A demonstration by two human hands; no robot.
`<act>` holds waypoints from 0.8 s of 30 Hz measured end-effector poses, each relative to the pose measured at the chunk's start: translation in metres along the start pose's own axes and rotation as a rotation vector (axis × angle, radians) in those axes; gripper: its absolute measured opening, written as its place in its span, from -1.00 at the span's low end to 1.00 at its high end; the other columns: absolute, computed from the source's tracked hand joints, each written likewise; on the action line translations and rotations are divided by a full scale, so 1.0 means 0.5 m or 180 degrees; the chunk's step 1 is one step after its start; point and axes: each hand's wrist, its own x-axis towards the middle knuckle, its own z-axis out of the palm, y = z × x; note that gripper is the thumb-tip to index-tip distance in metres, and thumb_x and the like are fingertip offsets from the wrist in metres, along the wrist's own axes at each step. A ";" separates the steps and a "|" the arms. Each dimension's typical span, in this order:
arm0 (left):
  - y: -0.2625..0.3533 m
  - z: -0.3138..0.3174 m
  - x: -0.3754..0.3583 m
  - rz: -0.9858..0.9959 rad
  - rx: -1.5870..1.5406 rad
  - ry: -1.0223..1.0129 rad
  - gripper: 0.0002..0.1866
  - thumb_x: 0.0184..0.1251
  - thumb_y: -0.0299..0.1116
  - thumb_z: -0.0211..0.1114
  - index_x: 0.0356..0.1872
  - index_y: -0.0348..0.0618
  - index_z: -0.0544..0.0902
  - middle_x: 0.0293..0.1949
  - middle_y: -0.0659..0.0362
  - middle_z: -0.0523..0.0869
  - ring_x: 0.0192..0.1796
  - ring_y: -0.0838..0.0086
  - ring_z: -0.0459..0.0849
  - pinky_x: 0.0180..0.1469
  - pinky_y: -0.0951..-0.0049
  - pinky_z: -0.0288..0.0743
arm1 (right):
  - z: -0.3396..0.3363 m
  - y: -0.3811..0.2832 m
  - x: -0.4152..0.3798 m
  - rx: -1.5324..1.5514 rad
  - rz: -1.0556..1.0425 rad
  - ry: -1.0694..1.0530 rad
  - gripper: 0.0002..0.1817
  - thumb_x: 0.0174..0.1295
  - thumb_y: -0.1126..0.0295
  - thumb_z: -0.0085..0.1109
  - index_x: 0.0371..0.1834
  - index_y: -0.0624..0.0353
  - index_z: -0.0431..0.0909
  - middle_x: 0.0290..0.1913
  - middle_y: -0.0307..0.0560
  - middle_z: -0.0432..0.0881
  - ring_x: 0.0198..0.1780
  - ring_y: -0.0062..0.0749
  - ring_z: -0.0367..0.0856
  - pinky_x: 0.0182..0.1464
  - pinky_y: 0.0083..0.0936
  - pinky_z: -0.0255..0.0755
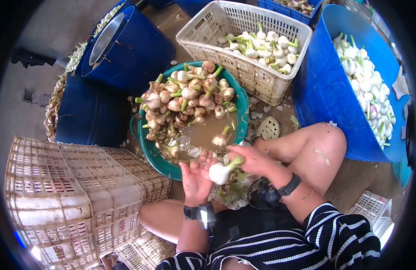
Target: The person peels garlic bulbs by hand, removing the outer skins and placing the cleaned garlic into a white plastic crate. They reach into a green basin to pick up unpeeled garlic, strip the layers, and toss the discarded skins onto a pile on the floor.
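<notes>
A peeled white garlic bulb (219,174) with a green stem is in front of me, its stem gripped by my right hand (255,160). Beside the bulb, my left hand (197,179) is open, palm up with the fingers stretched out. Just beyond both hands stands a green tub (242,101) of muddy water, heaped with unpeeled brownish garlic bulbs (188,93). One loose bulb (219,141) sits in the water near my right fingertips. Garlic peelings (232,193) lie below the hands, between my legs.
Behind the tub is a white plastic crate (244,67) holding cleaned garlic. A blue barrel (313,90) with more white bulbs stands at the right. Stacked crates (59,193) rise on the left, below several blue barrels (140,49). Scraps litter the floor.
</notes>
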 end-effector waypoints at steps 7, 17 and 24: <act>-0.030 0.008 0.014 0.1859 0.1812 0.0848 -0.42 0.31 0.16 -0.09 0.02 -0.19 0.39 0.05 0.09 0.47 0.19 0.30 0.34 0.25 0.26 0.18 | 0.091 -0.065 0.009 0.3187 0.2076 0.0267 -0.54 0.32 0.30 -0.04 0.26 0.12 0.18 0.05 -0.17 0.42 -0.10 -0.50 0.50 -0.26 -0.55 0.50; -0.037 0.002 0.009 0.0500 0.1725 0.0612 -0.91 0.36 -0.36 0.04 -0.22 -0.10 0.46 0.14 0.04 0.44 0.10 0.33 0.50 0.11 0.22 0.43 | 0.082 -0.006 0.044 0.3076 0.1146 0.1362 -0.90 0.20 0.55 0.04 -0.25 0.33 0.45 -0.34 -0.16 0.56 -0.34 -0.62 0.49 -0.26 -0.68 0.40; 0.037 0.072 0.089 0.0354 0.0986 -0.0127 -0.44 0.32 0.00 0.02 0.20 -0.17 0.26 0.26 0.06 0.27 0.30 0.24 0.24 0.33 0.14 0.10 | 0.074 0.039 0.077 0.1660 0.1568 0.0782 -0.51 0.14 0.47 0.12 0.16 0.32 0.28 -0.07 0.11 0.55 0.02 -0.19 0.50 0.05 -0.44 0.36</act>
